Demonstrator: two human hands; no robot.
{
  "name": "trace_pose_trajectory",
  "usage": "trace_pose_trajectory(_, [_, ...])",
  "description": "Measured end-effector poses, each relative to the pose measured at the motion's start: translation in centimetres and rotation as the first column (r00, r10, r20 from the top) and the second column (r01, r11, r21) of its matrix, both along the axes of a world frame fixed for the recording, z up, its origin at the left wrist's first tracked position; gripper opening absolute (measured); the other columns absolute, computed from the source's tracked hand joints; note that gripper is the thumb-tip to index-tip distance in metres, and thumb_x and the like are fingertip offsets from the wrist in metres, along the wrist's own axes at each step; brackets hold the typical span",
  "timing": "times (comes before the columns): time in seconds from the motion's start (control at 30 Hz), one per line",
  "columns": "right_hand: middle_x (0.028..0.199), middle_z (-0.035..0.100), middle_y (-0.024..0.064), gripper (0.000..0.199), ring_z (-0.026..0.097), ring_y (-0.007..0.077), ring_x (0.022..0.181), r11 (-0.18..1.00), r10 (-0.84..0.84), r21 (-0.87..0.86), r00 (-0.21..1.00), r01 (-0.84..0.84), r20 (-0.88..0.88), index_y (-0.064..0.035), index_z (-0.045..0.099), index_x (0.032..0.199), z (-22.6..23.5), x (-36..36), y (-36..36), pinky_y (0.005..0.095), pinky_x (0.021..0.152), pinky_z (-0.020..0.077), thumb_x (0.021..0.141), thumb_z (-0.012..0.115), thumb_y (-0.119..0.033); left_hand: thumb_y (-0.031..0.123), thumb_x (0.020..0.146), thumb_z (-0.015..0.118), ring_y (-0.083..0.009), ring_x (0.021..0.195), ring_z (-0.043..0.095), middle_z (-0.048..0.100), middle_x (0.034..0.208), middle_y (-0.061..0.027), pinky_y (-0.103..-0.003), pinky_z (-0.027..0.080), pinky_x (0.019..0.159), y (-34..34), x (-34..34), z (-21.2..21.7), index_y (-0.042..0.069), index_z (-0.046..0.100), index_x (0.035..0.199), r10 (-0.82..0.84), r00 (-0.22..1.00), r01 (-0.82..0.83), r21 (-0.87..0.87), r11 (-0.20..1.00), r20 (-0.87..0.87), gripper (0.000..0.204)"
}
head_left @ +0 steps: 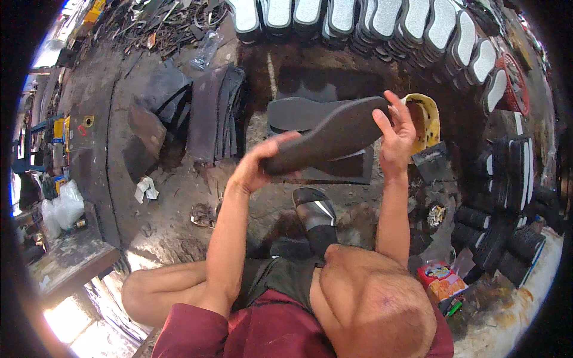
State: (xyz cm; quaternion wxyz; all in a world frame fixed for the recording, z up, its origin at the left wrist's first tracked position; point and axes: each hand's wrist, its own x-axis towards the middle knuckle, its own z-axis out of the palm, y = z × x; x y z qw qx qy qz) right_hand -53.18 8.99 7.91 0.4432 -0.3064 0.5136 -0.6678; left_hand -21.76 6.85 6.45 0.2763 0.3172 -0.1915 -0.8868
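Note:
A dark grey shoe sole (pixel 334 132) is held up, tilted, between my two hands. My left hand (pixel 256 164) wraps round its lower left end. At the upper right end my right hand (pixel 395 128) has its thumb over the sole's edge, with the fingers raised beside it. Just behind lies another grey sole (pixel 291 112), partly covered by the held one. Beneath them is a flat dark sheet (pixel 349 170) on the ground. A yellow holed container (pixel 427 107) stands next to my right hand, its inside partly in view.
Stacks of soles with white tops (pixel 340 15) curve along the far side. Dark sheets (pixel 216 113) are piled to the left, with scraps (pixel 173 30) behind them. More dark stacks (pixel 510 173) stand at right, beside a red basket (pixel 514 83). A wooden bench (pixel 74 259) is at lower left.

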Motion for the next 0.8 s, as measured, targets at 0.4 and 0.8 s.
trace_pose_trajectory(0.4, [0.126,0.069,0.0177,0.066,0.07,0.0214,0.096,0.778,0.089,0.628,0.986,0.02,-0.141,-0.0044,0.067,0.136,-12.7,-1.5,3.3,0.0351,0.073,0.0575,0.074,0.088,-0.009,0.009,0.075,0.09,-0.0218,0.094,0.071,0.072,0.108,-0.0148,-0.033,0.059,0.079,-0.1,-1.3,-7.1,-0.006,0.056,0.137,0.286,0.518,-0.075,-0.29,0.954,0.807,0.072])
trace_pose_trajectory(0.8, [0.108,0.071,0.0115,0.057,0.07,0.0178,0.091,0.796,0.123,0.605,0.97,0.03,-0.21,-0.0026,0.07,0.127,-14.0,-1.3,3.7,0.031,0.069,0.0566,0.073,0.088,-0.01,0.007,0.075,0.089,-0.0203,0.099,0.069,0.07,0.115,-0.0144,-0.033,0.055,0.085,0.3,-1.3,-9.3,-0.002,0.06,0.137,0.3,0.453,-0.076,-0.299,0.951,0.84,0.069])
